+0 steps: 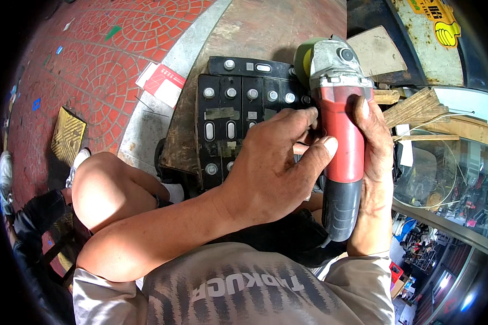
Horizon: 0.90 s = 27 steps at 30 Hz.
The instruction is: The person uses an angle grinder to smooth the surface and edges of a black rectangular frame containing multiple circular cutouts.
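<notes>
A red and black angle grinder (346,146) with a silver gear head stands upright in front of me, its pale round disc (303,59) turned toward the far left. My right hand (375,135) wraps its body from the right, thumb lying along the red casing. From the left, my left hand (276,162) curls its fingers against the casing's side, with the thumb tip on the red body. What the inner fingers touch is hidden. Beneath and behind both hands lies a black battery pack (228,116) made of several cells with round silver terminals and oval slots.
The pack rests on a worn brown tabletop (265,27). Wood strips (417,111) and a thin pale wire lie on a glass-topped case (444,179) at right. A flat board (377,51) sits at far right. Red paving (108,54) and a red-white card (162,82) are at left.
</notes>
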Tool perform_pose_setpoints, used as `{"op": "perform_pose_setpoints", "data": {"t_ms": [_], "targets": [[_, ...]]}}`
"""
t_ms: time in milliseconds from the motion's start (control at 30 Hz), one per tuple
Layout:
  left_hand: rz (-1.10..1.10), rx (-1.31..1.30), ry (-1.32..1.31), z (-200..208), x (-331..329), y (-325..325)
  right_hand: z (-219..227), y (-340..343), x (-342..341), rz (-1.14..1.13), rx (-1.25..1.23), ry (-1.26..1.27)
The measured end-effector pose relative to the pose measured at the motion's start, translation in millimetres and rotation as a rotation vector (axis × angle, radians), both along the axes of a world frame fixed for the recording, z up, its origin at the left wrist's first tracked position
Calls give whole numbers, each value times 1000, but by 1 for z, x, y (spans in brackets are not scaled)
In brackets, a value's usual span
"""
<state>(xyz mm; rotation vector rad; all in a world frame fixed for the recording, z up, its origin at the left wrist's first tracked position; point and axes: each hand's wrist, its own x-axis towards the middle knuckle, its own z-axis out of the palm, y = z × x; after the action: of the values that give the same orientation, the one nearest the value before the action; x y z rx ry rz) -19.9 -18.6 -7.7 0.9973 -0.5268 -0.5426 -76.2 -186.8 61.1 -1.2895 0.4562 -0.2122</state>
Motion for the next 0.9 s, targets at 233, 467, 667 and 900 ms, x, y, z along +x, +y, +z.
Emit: {"op": "perform_pose_setpoints", "data": {"t_ms": [233, 467, 667, 900], "targets": [[-4, 22, -30, -4, 2, 1, 0, 2, 1, 1, 21, 0], [10, -33, -2, -4, 0, -1, -1, 1, 2, 10, -4, -10], [-207, 85, 78, 12, 9, 15, 0, 0, 1, 18, -15, -3], [-213, 101, 37, 8, 9, 15, 1, 1, 2, 16, -30, -8]]}}
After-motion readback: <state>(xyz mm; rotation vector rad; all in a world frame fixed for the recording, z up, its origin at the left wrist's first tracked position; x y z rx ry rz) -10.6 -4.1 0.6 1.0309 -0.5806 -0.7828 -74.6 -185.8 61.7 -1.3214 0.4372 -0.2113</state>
